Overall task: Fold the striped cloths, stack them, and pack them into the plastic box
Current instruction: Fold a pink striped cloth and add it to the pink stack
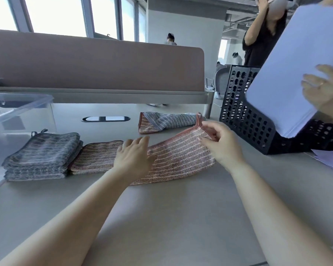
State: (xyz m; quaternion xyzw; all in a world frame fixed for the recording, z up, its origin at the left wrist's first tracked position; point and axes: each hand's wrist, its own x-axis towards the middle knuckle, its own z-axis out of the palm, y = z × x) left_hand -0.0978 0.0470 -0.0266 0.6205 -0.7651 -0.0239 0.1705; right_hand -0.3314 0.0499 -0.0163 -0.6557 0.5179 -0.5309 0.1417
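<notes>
**Pink cloth half lifted at mid-table**

The table (181,223) carries everything, with a divider (96,64) standing along its far edge. The clear plastic box (21,112) sits open at the left edge. A black perforated holder (246,121) stands at the right edge, and another person's hand lowers paper (296,60) into it.

Near the middle of the table lies the pink cloth (181,160), its far right corner raised off the surface. A grey stack (42,156) of folded cloths rests in front of the box, and a folded brown cloth (96,156) lies just beside it. A far cloth (169,121), grey and pink, lies loosely bundled towards the far edge.

The left hand (133,160) lies flat on the pink cloth's left end, fingers straight and close together. The right hand (221,144) pinches the raised corner between thumb and fingers.
</notes>
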